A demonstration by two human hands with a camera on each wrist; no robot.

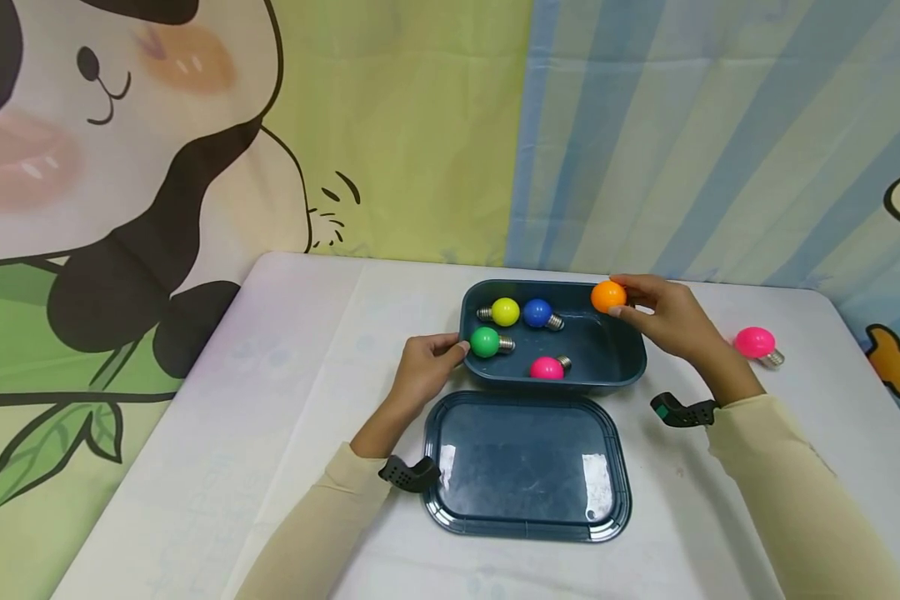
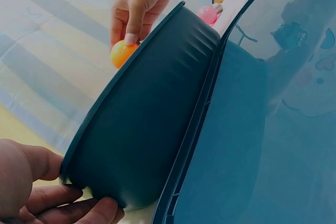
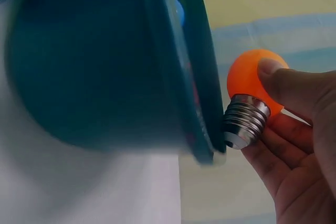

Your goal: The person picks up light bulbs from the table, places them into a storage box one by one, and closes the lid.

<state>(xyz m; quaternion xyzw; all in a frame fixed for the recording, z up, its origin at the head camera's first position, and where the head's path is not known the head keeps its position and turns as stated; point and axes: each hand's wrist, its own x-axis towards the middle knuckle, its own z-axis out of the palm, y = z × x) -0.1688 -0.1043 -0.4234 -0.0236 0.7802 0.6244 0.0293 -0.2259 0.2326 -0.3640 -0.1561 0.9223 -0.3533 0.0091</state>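
Note:
My right hand [image 1: 667, 315] pinches an orange light bulb [image 1: 607, 296] by its globe over the right end of a dark blue-green plastic box [image 1: 600, 350]. In the right wrist view the metal screw base of the orange bulb [image 3: 257, 85] points down, right at the box's rim. At the box's left end, my left hand [image 1: 424, 367] grips the rim and wall between thumb and fingers. Inside the box lie a yellow bulb [image 1: 506, 312], a blue bulb [image 1: 537, 312], a green bulb [image 1: 485, 342] and a pink bulb [image 1: 547, 367].
A flat lid [image 1: 525, 467] of the same colour lies in front of the box on the white-covered table [image 1: 322, 333]. Off to the right, beyond my right wrist, lies another pink bulb [image 1: 755, 342]. A printed cloth [image 1: 420, 125] hangs behind the table.

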